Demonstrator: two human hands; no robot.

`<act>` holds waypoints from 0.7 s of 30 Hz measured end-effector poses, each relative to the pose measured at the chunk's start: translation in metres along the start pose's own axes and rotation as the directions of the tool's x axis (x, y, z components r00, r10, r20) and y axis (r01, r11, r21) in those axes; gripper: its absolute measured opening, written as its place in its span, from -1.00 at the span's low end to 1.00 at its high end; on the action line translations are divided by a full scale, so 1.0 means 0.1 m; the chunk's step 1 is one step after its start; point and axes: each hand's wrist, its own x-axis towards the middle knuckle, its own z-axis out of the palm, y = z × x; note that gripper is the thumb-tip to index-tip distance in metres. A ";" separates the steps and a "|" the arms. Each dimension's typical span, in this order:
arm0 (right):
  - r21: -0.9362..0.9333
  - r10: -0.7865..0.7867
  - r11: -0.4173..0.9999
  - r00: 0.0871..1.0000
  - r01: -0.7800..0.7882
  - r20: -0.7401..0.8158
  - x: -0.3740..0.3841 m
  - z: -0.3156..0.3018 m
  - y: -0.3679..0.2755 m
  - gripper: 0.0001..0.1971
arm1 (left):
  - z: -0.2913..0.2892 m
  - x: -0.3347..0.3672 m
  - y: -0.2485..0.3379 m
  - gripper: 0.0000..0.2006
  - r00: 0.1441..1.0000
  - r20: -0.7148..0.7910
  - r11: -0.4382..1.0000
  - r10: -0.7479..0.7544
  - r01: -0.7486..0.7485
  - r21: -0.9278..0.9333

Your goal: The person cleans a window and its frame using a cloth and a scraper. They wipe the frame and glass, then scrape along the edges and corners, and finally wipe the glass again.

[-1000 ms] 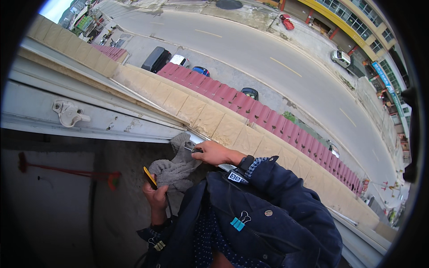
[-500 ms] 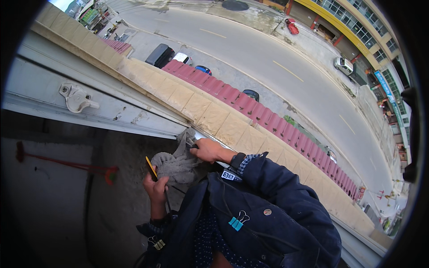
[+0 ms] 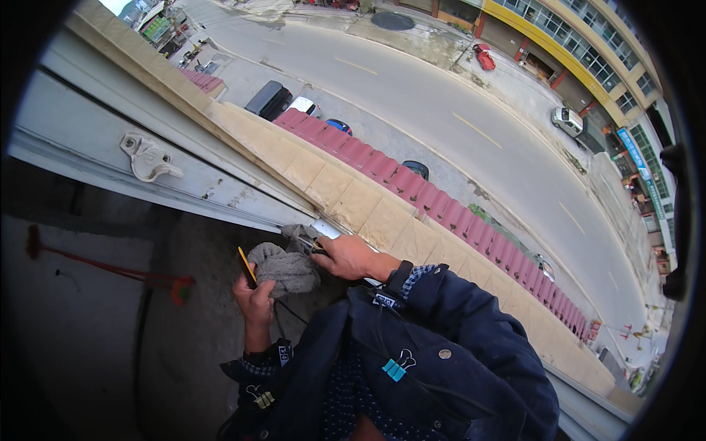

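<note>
My left hand (image 3: 254, 300) is closed around a slim yellow-and-black tool (image 3: 247, 266), its exact kind unclear. A bunched grey rag (image 3: 285, 270) sits against the fingers of that hand. My right hand (image 3: 351, 257) grips a thin tool with a dark handle (image 3: 319, 248), whose tip points toward the rag's upper end. That end of the rag lies at the lower track of the white window frame (image 3: 243, 197). Cloth and fingers hide the tool's tip. A black cord (image 3: 289, 312) hangs below the left hand.
A white latch (image 3: 150, 157) juts from the frame. Beyond the sill runs a tan tiled ledge (image 3: 353, 200), then a red corrugated roof (image 3: 382, 170) and a street (image 3: 412, 95) far below. A red-handled rod (image 3: 110, 266) leans at the left, inside.
The view has shifted slightly. My right hand has moved a little down with its tool, and the rag's upper end is lower and more bunched. The left hand keeps its hold.
</note>
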 end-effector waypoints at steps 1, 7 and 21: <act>0.011 -0.020 1.000 0.999 0.021 -0.039 -0.01 0.05 0.02 -0.61 | -0.01 0.00 0.03 -0.56 0.999 0.000 0.998 -0.032 0.032 0.055; 0.021 -0.055 0.998 0.982 0.060 -0.179 0.09 0.42 0.21 -0.67 | -0.08 0.01 -0.04 -0.57 0.997 -0.078 0.990 -0.019 0.030 0.136; 0.108 -0.163 0.978 0.974 0.181 -0.156 0.47 0.76 0.32 -0.67 | -0.16 0.02 -0.21 -0.53 0.984 -0.118 0.987 -0.137 0.145 0.063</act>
